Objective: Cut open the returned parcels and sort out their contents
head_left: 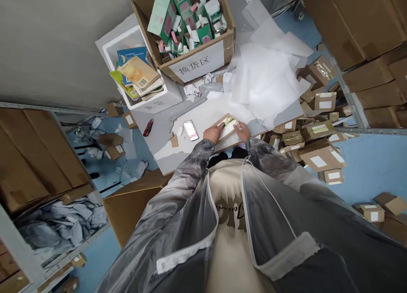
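Observation:
A small flat cardboard box with shiny yellowish tape on its top lies at the near edge of the table, between my two hands. My left hand is closed on the box's left side, and a small dark and yellow shape shows by its fingertips, too small to make out. On the right end of the box, my right hand grips with the thumb and fingers at the taped edge. Left of my left hand lies a phone with a lit screen. A scrap of brown cardboard lies beside it.
Behind stand a carton full of green boxes and a white foam box with books. Foam sheets spread at the right. A red cutter lies at the left edge. Parcels are heaped right; an open carton stands left.

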Motion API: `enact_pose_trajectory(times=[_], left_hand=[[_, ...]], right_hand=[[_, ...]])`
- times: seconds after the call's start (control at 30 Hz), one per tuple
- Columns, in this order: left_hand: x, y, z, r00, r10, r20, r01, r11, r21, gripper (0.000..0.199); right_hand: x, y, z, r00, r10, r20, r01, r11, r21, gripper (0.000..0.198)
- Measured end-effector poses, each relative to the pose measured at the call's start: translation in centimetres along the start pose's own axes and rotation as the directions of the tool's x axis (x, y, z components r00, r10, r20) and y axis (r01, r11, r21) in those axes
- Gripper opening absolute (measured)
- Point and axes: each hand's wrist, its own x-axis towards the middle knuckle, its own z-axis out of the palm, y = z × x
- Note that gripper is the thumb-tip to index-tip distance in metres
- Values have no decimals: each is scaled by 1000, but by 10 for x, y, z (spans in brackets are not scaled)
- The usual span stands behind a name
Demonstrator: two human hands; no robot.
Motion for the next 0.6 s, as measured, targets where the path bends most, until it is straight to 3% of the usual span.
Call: enact_pose_trajectory(times=[0.17, 0.6], left_hand=[[-13, 14, 3, 998, 45, 54, -53, 987, 154, 67], [-16, 45, 2, 999, 30, 43, -36, 987, 156, 73]], right_hand=[[5, 7, 8, 999, -52, -9, 52, 997, -51, 56], [8, 14, 13, 998, 32, -55, -36, 997, -64, 61]])
